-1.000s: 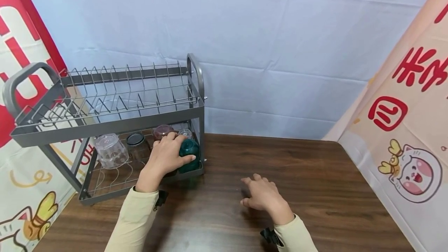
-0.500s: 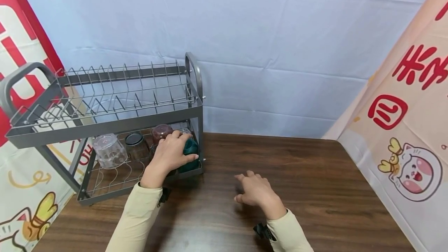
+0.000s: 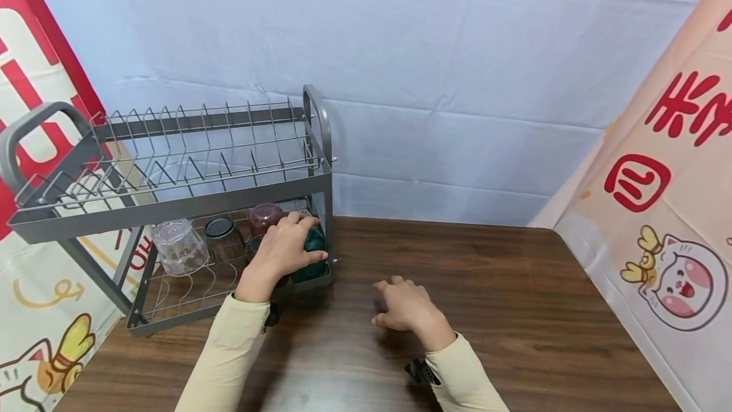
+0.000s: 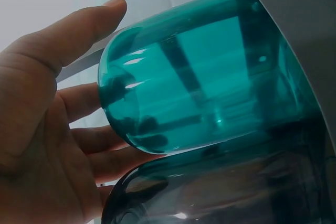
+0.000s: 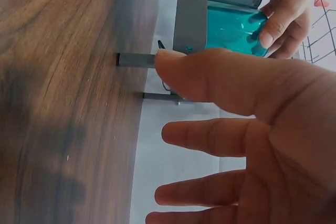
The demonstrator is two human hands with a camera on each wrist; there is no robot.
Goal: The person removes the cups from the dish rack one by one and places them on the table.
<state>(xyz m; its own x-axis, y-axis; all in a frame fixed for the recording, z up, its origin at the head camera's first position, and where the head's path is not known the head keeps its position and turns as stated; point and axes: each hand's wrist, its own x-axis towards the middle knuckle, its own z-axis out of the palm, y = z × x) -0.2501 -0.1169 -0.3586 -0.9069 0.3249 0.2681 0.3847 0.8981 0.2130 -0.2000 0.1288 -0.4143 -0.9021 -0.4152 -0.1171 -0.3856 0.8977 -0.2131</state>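
From my head, one camera looks forward and down across the table (image 3: 515,291) and the rack (image 3: 171,204) at left. My left-wrist camera faces the teal glass (image 4: 194,72) close up; my right-wrist one (tipped sideways) shares that glass from farther right.

Teal glass (image 4: 194,77) | see-through, rounded base | upside down | grey rack (image 3: 171,204), lower tier, right end

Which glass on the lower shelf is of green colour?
The teal glass at the left hand; the other visible glasses look clear, dark or purplish.
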